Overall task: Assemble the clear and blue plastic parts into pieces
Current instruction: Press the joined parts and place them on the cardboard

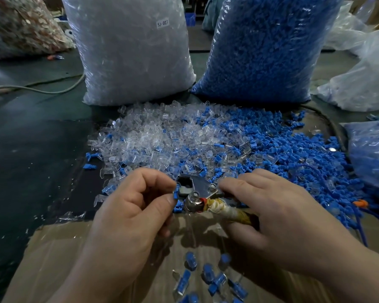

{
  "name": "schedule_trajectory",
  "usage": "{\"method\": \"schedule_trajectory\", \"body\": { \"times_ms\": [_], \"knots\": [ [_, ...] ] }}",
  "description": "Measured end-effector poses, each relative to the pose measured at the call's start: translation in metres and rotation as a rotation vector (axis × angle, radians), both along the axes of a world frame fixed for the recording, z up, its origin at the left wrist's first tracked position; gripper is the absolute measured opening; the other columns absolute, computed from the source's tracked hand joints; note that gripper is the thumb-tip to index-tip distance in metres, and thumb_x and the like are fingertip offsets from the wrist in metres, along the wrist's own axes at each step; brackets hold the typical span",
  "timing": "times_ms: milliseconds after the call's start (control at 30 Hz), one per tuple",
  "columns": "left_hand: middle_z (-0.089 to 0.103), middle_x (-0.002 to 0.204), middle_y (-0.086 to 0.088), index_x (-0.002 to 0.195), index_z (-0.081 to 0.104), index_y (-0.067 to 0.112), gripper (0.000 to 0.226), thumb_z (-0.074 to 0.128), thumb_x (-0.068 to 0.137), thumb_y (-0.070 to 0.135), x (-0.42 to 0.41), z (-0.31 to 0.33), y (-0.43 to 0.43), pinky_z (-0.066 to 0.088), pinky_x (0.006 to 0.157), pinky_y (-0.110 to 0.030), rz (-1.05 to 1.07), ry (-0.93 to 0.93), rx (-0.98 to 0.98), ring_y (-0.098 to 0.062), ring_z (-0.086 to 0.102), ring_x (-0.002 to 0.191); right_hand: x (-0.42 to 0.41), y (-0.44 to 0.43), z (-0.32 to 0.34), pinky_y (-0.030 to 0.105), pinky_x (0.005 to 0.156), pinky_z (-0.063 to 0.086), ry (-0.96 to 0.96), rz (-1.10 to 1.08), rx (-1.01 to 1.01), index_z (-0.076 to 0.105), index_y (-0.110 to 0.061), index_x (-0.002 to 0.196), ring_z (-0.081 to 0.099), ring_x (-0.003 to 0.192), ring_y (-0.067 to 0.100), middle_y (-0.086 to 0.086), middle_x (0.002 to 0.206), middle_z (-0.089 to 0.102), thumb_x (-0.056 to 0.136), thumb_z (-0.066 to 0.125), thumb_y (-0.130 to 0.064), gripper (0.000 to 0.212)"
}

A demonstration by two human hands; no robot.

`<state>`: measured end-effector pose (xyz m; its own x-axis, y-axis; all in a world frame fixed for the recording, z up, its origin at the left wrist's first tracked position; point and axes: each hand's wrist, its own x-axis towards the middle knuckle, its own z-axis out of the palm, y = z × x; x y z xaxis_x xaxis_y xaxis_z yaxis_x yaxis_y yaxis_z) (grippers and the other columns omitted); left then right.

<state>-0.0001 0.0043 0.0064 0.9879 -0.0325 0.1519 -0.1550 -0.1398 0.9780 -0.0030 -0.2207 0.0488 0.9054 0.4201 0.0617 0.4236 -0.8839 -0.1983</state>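
A white "SJ-017" label [163, 23] is showing on the clear bag of transparent parts [131, 62], standing beside a blue-parts bag [267, 51] on the dark table [31, 138]. Near its front edge the left hand [136, 204] is pinching a small blue plastic part [176, 191]; the right hand [271, 204] is lying over a tape-wrapped metal tool [200, 185], grip unclear.

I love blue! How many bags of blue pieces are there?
2. The tall blue bag stands behind the loose pile; the second blue bag sits at the right edge, partly cut off. Others may be hidden.
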Motion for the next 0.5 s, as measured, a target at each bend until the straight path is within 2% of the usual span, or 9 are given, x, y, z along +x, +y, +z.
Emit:
{"method": "schedule_trajectory", "body": {
  "times_ms": [133, 300, 400, 500],
  "knots": [
    [0.064, 0.064, -0.002, 0.090, 0.069, 0.033, 0.020, 0.064, 0.070, 0.031, 0.0003, -0.0003, 0.0002, 0.053, 0.047, -0.029, -0.003, -0.009, 0.007, -0.016, 0.060, 0.052, -0.0022, 0.0015, 0.0014, 0.027, 0.080, 0.048, -0.029, -0.019, 0.030, 0.058, -0.034, 0.127, 0.053, 0.088, 0.004, -0.022, 0.096, 0.060, 0.078, 0.045, -0.061, 0.058],
    [0.065, 0.066, -0.006, 0.088, 0.069, 0.033, 0.012, 0.077, 0.082, 0.026, 0.0018, -0.0022, 0.0013, 0.053, 0.049, -0.030, -0.028, -0.021, 0.004, -0.017, 0.060, 0.052, -0.0037, 0.0026, 0.0026, 0.026, 0.081, 0.049, -0.010, -0.018, 0.031, 0.054, -0.038, 0.129, 0.051, 0.088, 0.000, -0.027, 0.094, 0.056, 0.077, 0.042, -0.063, 0.059],
    [0.066, 0.068, -0.008, 0.088, 0.069, 0.033, 0.014, 0.074, 0.081, 0.022, 0.0020, -0.0018, 0.0020, 0.053, 0.047, -0.028, -0.021, -0.033, -0.016, -0.016, 0.061, 0.052, -0.0032, 0.0031, 0.0019, 0.027, 0.079, 0.052, -0.031, -0.023, -0.004, 0.056, -0.034, 0.128, 0.056, 0.087, 0.005, -0.022, 0.095, 0.061, 0.078, 0.046, -0.060, 0.058],
    [0.067, 0.070, -0.006, 0.090, 0.069, 0.033, 0.012, 0.074, 0.081, 0.028, 0.0020, -0.0025, 0.0019, 0.053, 0.049, -0.029, -0.051, -0.029, -0.023, -0.015, 0.062, 0.054, -0.0030, 0.0032, 0.0015, 0.024, 0.081, 0.049, -0.035, -0.012, -0.026, 0.055, -0.032, 0.131, 0.055, 0.089, 0.006, -0.021, 0.098, 0.060, 0.078, 0.046, -0.059, 0.060]
  ]
}}
